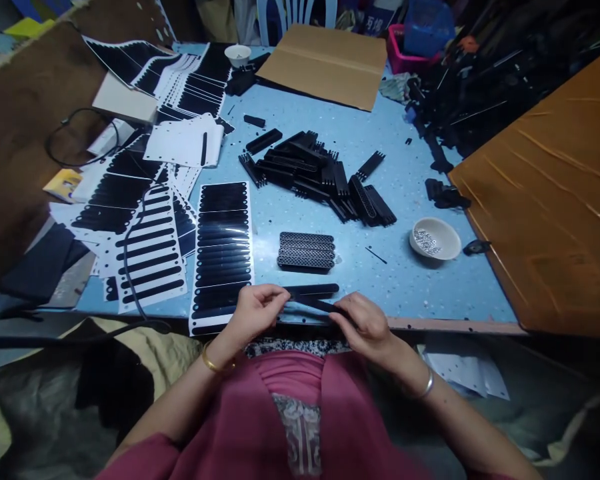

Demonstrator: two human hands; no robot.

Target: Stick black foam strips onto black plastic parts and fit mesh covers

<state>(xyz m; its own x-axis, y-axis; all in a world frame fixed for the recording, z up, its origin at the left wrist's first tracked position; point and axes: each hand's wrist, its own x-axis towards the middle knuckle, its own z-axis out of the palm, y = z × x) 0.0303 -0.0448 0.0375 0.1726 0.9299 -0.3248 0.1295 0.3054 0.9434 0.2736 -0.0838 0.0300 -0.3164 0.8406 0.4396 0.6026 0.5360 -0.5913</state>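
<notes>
At the table's near edge, my left hand (260,308) pinches the left end of a thin black strip (314,303). My right hand (364,321) has its fingers closed around the strip's other end, so it stretches between both hands, slanting down to the right. Just behind it lies a flat black bar (320,289) with rounded ends. Beyond that, a small block of perforated grey-black pieces (306,249) sits side by side. A sheet of black rounded strips (223,233) on white backing lies by my left hand.
A heap of black plastic parts (305,163) covers the table's middle. At right stands a white bowl (435,240) of small shiny bits, near a brown-wrapped board (555,193). More strip sheets (150,247) and a cable (126,257) lie left. Flattened cardboard (330,60) rests at the back.
</notes>
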